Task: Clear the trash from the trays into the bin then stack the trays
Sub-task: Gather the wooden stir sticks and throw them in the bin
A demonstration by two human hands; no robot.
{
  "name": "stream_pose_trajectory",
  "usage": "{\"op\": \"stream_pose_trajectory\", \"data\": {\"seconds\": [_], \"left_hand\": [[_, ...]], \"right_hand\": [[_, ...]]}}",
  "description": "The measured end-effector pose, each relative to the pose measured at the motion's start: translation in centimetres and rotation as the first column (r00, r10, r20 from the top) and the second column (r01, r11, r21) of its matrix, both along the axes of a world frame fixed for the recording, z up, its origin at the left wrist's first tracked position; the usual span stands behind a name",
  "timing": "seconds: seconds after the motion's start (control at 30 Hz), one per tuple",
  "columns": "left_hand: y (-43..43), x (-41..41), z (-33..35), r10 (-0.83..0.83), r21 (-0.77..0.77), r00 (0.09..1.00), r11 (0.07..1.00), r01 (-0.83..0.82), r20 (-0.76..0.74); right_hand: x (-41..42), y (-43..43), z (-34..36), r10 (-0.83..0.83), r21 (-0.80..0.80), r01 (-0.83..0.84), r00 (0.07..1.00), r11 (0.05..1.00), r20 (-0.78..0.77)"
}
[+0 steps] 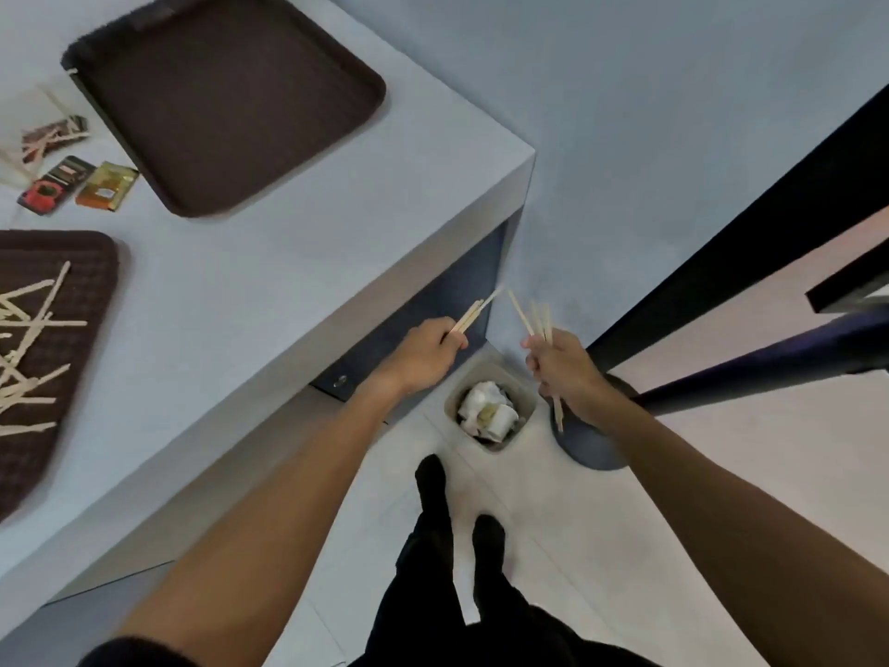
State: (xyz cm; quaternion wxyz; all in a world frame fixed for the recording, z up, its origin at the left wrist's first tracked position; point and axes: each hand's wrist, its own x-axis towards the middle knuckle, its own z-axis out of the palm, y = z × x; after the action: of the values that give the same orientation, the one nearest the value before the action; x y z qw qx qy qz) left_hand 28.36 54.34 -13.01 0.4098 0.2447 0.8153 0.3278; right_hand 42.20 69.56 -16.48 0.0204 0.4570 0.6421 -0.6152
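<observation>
Risk: bin (523, 377) mouth was small and both hands sat to either side of it, not squarely over it; letting go from there would likely drop sticks onto the floor (553, 512)
Risk 2: bin looked nearly full, so long sticks could bounce off the paper or poke out over the rim
Risk 3: right bundle was fanned out, so single sticks could slip free early
Left hand (425, 356): fingers (452, 341) curled tight round a small bundle of wooden sticks (469, 317), tips pointing up and away
Right hand (563, 370): fingers (534, 361) closed round a second stick bundle (531, 315), ends showing above and below the fist
Bin contents: crumpled white paper (486, 409), heaped close to the rim
Near tray (98, 259): on the surface (288, 262), far left, many loose sticks (29, 329) on it, not cleared yet
Far tray (226, 98): on the surface, nothing visible in it
Off-tray: sauce packets (106, 185) and more sticks lay on the surface beside the far tray
Stacking: not started, trays apart
</observation>
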Motion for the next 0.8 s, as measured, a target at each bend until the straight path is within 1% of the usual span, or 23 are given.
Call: {"op": "stream_pose_trajectory", "data": {"seconds": [0.07, 0.13, 0.2, 0.3, 0.4, 0.5, 0.57, 0.63, 0.7, 0.8], "left_hand": [[0.3, 0.7, -3.8, -0.040, -0.111, 0.999, 0.993, 0.041, 0.010], [0.8, 1.1, -7.8, -0.095, -0.210, 0.995, 0.973, 0.098, 0.023], [1.6, 1.4, -12.2, -0.148, -0.293, 0.988, 0.943, 0.156, 0.050], [2.9, 1.3, -19.5, -0.193, -0.390, 0.980, 0.899, 0.200, 0.059], [4.0, 1.4, -27.8, -0.179, -0.448, 0.982, 0.873, 0.190, 0.066], [4.6, 1.4, -33.2, -0.156, -0.432, 0.985, 0.886, 0.172, 0.072], [4.7, 1.5, -36.0, -0.165, -0.413, 0.985, 0.894, 0.173, 0.055], [4.4, 1.7, -37.6, -0.220, -0.413, 0.975, 0.887, 0.208, 0.021], [3.9, 2.0, -37.7, -0.260, -0.401, 0.966, 0.884, 0.240, 0.003], [3.1, 2.6, -35.2, -0.247, -0.367, 0.969, 0.901, 0.232, 0.008]], "right_hand": [[1.1, 0.0, -3.1, 0.021, -0.114, -0.007, 0.992, 0.993, 0.121], [1.9, 0.3, -6.8, 0.045, -0.178, 0.000, 0.968, 0.984, 0.247], [2.3, 0.5, -11.1, 0.087, -0.212, -0.011, 0.932, 0.977, 0.352], [2.2, 0.6, -18.0, 0.154, -0.222, -0.059, 0.883, 0.973, 0.444], [1.4, 0.7, -25.8, 0.198, -0.224, -0.104, 0.868, 0.969, 0.456], [0.7, 0.9, -30.7, 0.123, -0.194, -0.042, 0.895, 0.980, 0.429], [0.8, 1.1, -33.3, 0.149, -0.135, -0.100, 0.893, 0.986, 0.425], [1.4, 1.1, -34.5, 0.204, -0.060, -0.199, 0.868, 0.978, 0.452], [2.4, 1.0, -34.4, 0.241, -0.036, -0.253, 0.855, 0.967, 0.459], [3.5, 0.6, -32.0, 0.312, 0.055, -0.371, 0.843, 0.927, 0.437]]}}
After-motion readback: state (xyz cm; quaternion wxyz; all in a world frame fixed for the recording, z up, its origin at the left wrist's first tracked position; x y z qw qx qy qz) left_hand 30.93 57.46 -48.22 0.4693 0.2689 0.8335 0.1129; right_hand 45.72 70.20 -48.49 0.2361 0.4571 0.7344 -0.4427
